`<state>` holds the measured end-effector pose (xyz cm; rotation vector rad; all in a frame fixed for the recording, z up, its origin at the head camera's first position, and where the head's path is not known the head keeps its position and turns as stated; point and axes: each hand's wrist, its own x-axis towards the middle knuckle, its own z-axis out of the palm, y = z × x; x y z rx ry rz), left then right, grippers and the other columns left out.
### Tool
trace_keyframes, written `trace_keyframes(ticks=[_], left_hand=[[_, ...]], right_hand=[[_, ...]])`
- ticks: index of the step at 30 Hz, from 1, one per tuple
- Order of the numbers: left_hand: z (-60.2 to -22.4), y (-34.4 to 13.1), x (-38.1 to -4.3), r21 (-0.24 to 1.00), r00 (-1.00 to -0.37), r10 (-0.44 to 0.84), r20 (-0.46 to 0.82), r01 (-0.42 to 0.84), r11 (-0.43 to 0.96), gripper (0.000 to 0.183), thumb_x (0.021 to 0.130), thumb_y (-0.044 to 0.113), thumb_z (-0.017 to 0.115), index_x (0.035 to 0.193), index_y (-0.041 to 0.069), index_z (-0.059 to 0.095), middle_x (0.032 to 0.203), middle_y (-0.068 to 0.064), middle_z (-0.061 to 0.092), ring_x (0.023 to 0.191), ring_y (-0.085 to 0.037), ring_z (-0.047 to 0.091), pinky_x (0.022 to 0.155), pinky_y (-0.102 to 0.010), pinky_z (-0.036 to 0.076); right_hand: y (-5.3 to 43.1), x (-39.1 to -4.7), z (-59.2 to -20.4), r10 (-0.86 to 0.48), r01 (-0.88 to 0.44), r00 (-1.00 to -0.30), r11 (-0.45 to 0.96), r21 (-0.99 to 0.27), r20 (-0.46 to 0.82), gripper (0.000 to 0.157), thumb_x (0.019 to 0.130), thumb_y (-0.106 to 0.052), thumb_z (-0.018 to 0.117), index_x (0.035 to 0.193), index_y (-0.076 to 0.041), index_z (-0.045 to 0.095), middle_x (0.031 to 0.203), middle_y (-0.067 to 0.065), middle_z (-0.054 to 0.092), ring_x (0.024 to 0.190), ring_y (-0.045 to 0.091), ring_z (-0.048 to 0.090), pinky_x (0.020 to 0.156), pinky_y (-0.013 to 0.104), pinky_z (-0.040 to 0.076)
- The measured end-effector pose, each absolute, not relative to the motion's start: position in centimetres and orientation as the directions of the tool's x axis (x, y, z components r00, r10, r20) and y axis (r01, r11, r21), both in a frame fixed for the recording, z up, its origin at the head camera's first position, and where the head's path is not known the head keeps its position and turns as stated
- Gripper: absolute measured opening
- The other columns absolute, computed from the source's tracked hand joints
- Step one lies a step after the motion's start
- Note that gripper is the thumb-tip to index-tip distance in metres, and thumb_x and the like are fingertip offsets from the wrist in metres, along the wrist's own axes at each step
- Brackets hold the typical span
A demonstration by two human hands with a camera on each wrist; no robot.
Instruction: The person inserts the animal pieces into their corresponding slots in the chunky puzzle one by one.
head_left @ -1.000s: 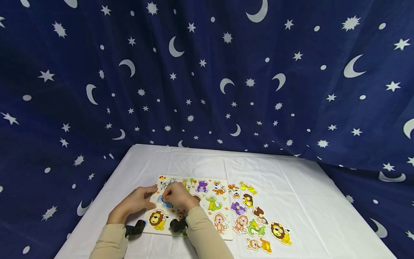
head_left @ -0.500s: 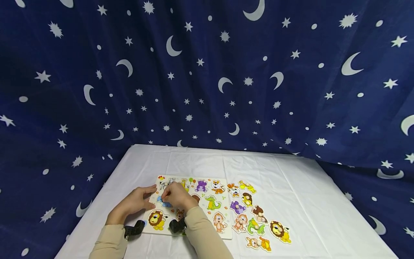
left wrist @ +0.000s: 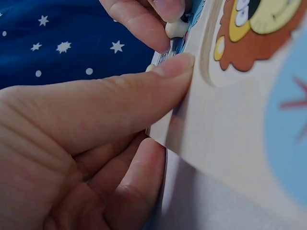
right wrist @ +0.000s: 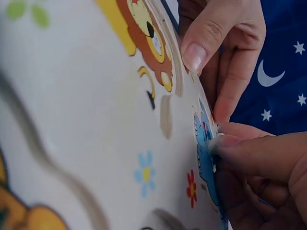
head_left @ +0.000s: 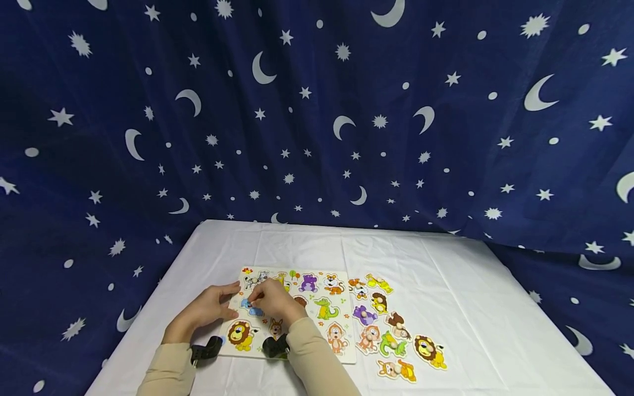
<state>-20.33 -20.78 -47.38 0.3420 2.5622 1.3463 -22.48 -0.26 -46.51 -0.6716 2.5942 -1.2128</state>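
Observation:
My right hand pinches the small pale knob of a blue elephant puzzle piece between thumb and fingertips. The piece lies over its place in the middle row at the left of a wooden animal puzzle board. Along the board's left edge, my left hand grips it, thumb on the top face and another finger against the edge from below. A printed lion shows on the board just nearer than that thumb. The right hand partly covers the elephant and hedgehog places.
Right of the board lie several loose knobbed pieces, among them a purple hippo, a crocodile, a kangaroo and a lion. A white cloth covers the table. Behind hangs a blue star-and-moon curtain.

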Motion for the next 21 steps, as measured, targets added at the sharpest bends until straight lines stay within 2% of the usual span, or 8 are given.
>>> trace_keyframes(ticks=[10, 14, 21], left_hand=[[-48.0, -20.6, -20.4, 0.841, -0.948, 0.303, -0.098, 0.084, 0.535, 0.072, 0.073, 0.000, 0.083, 0.137, -0.012, 0.053, 0.153, -0.029, 0.041, 0.142, -0.049, 0.037, 0.112, -0.055, 0.042], [-48.1, -20.5, -20.4, 0.832, -0.950, 0.297, -0.094, 0.089, 0.547, 0.072, 0.072, 0.000, 0.083, 0.137, -0.011, 0.054, 0.153, -0.028, 0.041, 0.141, -0.049, 0.038, 0.112, -0.055, 0.041], [-47.8, -20.7, -20.5, 0.820, -0.955, 0.279, -0.099, 0.080, 0.567, 0.075, 0.072, 0.002, 0.085, 0.138, -0.010, 0.053, 0.153, -0.028, 0.041, 0.143, -0.048, 0.037, 0.116, -0.057, 0.034]], right_hand=[[0.5, -22.3, -46.6, -0.483, -0.330, -0.875, 0.567, -0.755, 0.019, 0.017, 0.087, 0.005, 0.069, 0.091, -0.006, 0.081, 0.085, 0.000, 0.075, 0.072, 0.000, 0.058, 0.066, 0.016, 0.051], [1.2, -22.4, -46.6, -0.491, -0.351, -0.870, 0.575, -0.739, 0.031, 0.018, 0.086, 0.006, 0.068, 0.090, -0.006, 0.080, 0.082, 0.000, 0.074, 0.070, -0.001, 0.056, 0.065, 0.014, 0.050], [1.7, -22.6, -46.1, -0.510, -0.385, -0.859, 0.574, -0.723, 0.052, 0.019, 0.083, 0.009, 0.066, 0.087, -0.003, 0.079, 0.082, 0.004, 0.075, 0.075, 0.005, 0.061, 0.069, 0.014, 0.049]])
